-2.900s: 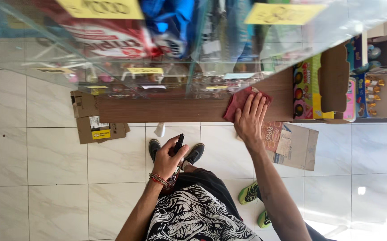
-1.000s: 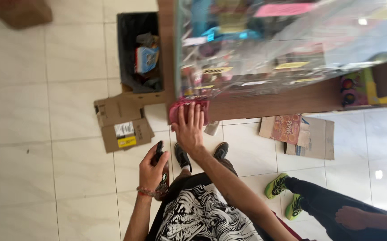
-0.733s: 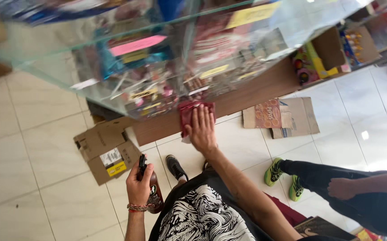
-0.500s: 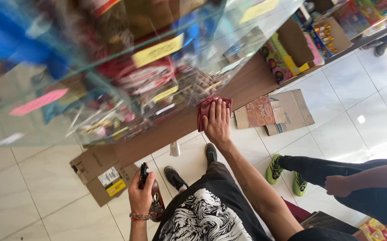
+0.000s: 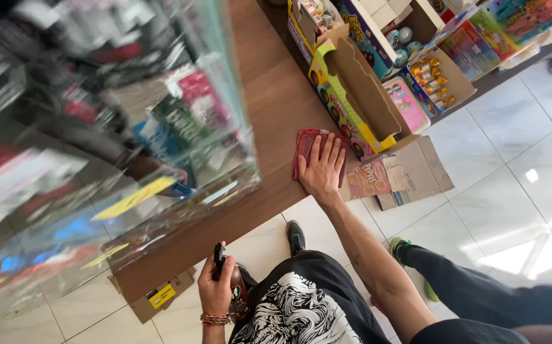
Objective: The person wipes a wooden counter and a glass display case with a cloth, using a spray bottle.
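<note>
Your red cloth [image 5: 306,145] lies flat on the wooden surface [image 5: 269,108], close to its front edge and just beside the open yellow carton [image 5: 359,95]. Your right hand [image 5: 322,172] presses down on it with fingers spread, palm flat, so that grip is apart and bearing on the cloth rather than clamped around it. To the left of the cloth stands the glass case [image 5: 98,127], full of packaged goods and blurred here. Your left hand [image 5: 215,290] hangs low by your hip, grip together around a dark spray bottle [image 5: 233,294] with its black trigger head up.

As I read it, you are in the wiping step: cloth down, bottle held in reserve. The next stroke calls for keeping the palm flat and steering the cloth along the bare wood, clear of the carton and the boxes of sweets [image 5: 425,79] behind it, which look light enough to be pushed. Flattened cardboard [image 5: 410,172] lies on the tiled floor [image 5: 518,140] under the surface edge, and another person's legs in green shoes [image 5: 398,245] stand near your right side
</note>
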